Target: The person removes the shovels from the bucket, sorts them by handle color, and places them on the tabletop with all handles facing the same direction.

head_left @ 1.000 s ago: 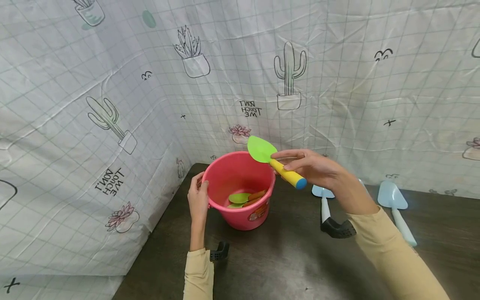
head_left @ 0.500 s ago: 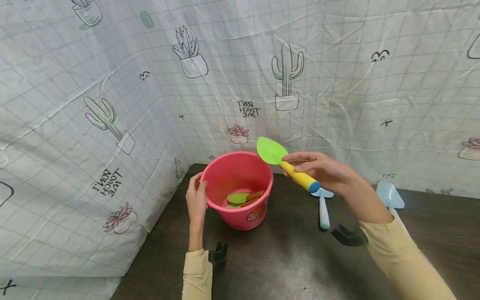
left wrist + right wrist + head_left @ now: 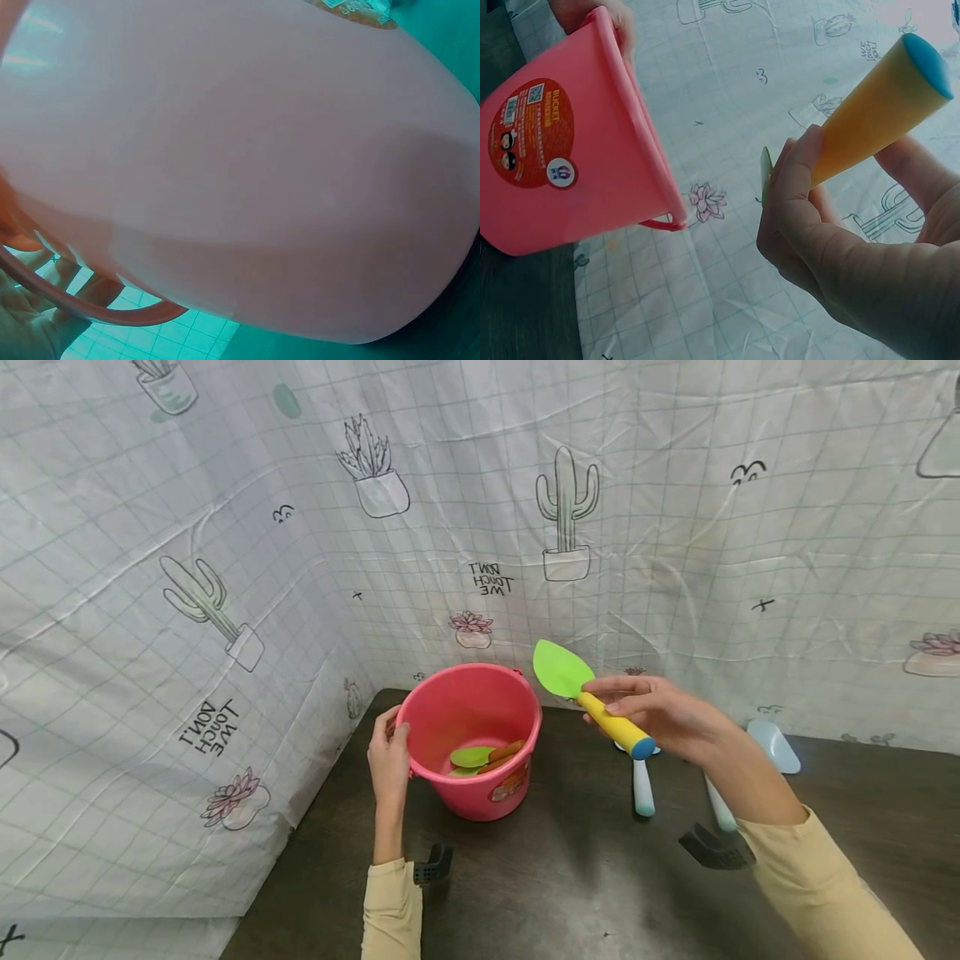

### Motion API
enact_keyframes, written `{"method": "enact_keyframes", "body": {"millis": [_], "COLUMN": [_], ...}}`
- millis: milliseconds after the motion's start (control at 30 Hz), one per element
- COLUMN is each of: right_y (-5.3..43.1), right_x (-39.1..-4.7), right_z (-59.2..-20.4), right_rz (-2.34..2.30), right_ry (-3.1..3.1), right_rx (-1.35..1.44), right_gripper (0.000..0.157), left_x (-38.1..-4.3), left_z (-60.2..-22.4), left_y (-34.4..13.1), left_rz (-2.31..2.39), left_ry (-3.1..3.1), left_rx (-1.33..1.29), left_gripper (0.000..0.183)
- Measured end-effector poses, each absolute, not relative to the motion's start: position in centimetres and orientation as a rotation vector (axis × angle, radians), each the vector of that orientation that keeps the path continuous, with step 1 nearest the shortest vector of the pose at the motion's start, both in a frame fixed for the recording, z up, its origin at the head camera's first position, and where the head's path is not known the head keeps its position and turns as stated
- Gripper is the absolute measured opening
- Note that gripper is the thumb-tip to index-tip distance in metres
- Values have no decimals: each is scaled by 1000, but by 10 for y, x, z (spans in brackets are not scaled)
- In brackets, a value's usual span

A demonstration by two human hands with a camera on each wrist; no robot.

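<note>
My left hand [image 3: 387, 762] grips the left rim of a pink bucket [image 3: 491, 797], which stands on the table. Two toy trowels with green blades [image 3: 471, 757] and orange handles lie inside it. Right of the bucket, clear of its rim, my right hand [image 3: 667, 717] pinches a toy trowel [image 3: 618, 728] by its yellow, blue-ended handle. Its green blade points up and left. The bucket wall [image 3: 247, 165] fills the left wrist view, fingers [image 3: 97, 292] showing at lower left. In the right wrist view, thumb and fingers hold the trowel handle [image 3: 877, 112].
On the dark table [image 3: 525, 893] lie pale blue trowels: one handle [image 3: 642, 789] under the right hand, another handle [image 3: 720, 806] beside the wrist, and a blade [image 3: 776, 747] farther right. My right arm partly hides them. A patterned sheet [image 3: 450, 527] hangs behind and left.
My right hand has moved right and slightly down with the trowel, away from above the bucket rim. The left hand keeps its hold; the view has shifted slightly.
</note>
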State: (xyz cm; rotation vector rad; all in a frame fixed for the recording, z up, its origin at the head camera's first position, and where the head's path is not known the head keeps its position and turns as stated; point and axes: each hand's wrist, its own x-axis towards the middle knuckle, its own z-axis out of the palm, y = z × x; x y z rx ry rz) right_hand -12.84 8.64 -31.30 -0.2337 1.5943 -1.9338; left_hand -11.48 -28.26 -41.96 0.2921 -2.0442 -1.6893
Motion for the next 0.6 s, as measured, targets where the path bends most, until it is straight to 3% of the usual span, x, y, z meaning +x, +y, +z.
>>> {"method": "enact_keyframes", "body": {"millis": [333, 600], "right_y": [109, 126], "right_x": [-115, -94], "right_z": [-325, -338], "right_rz": [-1939, -2069], "right_ry": [1641, 1591], "right_rx": [-184, -39], "right_gripper": [31, 26], "left_x": [-117, -115], "left_z": [-419, -417], "left_y": [-279, -280], "left_rz": [-1722, -1728], "left_ry": [-2058, -2056], "left_rx": [308, 307], "left_gripper": [37, 38]}}
